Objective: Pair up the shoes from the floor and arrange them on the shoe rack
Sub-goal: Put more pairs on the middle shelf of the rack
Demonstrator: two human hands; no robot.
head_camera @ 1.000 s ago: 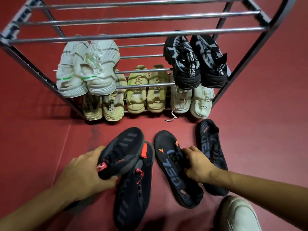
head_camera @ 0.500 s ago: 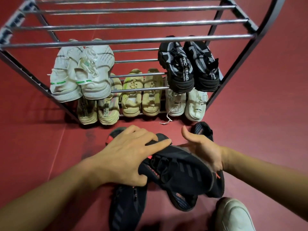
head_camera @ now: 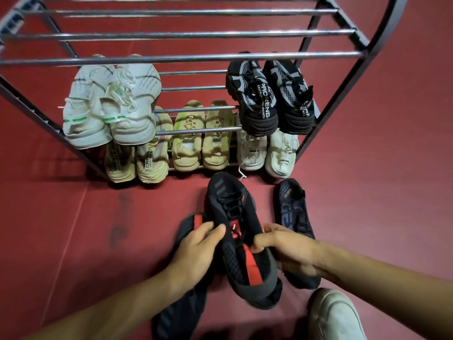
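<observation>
A black shoe with a red stripe (head_camera: 241, 244) is lifted in front of me, toe toward the shoe rack (head_camera: 196, 56). My left hand (head_camera: 196, 251) grips its left side near the tongue. My right hand (head_camera: 286, 246) grips its right side, fingers curled at the opening. Its matching black-and-red shoe (head_camera: 182, 312) lies on the floor under my left arm. A navy shoe (head_camera: 293, 207) lies on the floor to the right, and a second navy shoe (head_camera: 305, 280) is partly hidden under my right wrist.
The rack's middle shelf holds a white pair (head_camera: 110, 106) at left and a black-and-grey pair (head_camera: 269, 96) at right, with bare bars between. Three beige and cream pairs (head_camera: 203, 138) fill the bottom shelf. A white shoe (head_camera: 335, 315) sits at the lower right.
My left hand lifted the black-and-red shoe and carried it right. My right hand left the navy shoe and took hold of it. The shoe has turned toe-first toward the rack.
</observation>
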